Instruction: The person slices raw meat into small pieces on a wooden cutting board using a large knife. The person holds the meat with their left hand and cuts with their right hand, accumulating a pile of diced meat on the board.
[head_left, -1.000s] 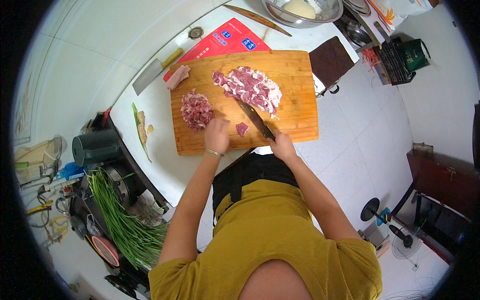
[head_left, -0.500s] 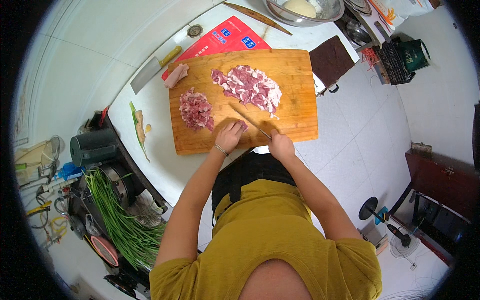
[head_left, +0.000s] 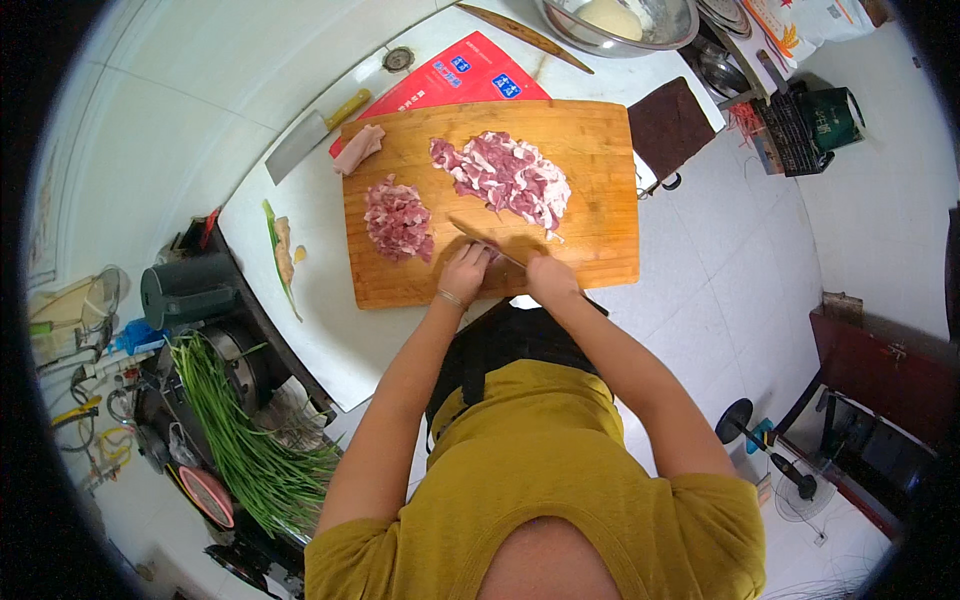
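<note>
My right hand [head_left: 551,278] grips a knife [head_left: 487,241], its blade slanting up and left over the wooden cutting board [head_left: 600,200]. Close beside the blade, my left hand [head_left: 464,272] presses its closed fingertips on a small piece of meat [head_left: 492,254], largely covered by fingers and blade. Behind the knife spreads a heap of sliced pink and white meat [head_left: 510,180]. Finely diced meat [head_left: 397,220] is piled at the board's left. A pale slab of fatty meat or skin [head_left: 359,150] lies at its upper left corner.
A cleaver [head_left: 310,138] lies left of the board, by a red sheet [head_left: 470,72]. Ginger [head_left: 283,248] and a green scallion lie on the white table [head_left: 320,270]. Far right are a metal bowl [head_left: 660,30] with dough and a dark brown board [head_left: 672,125]. Green stalks [head_left: 235,430] lie lower left.
My right hand and the knife have shifted slightly left, bringing the blade up against my left fingertips. The left hand still holds the meat piece. The whole view has shifted a little.
</note>
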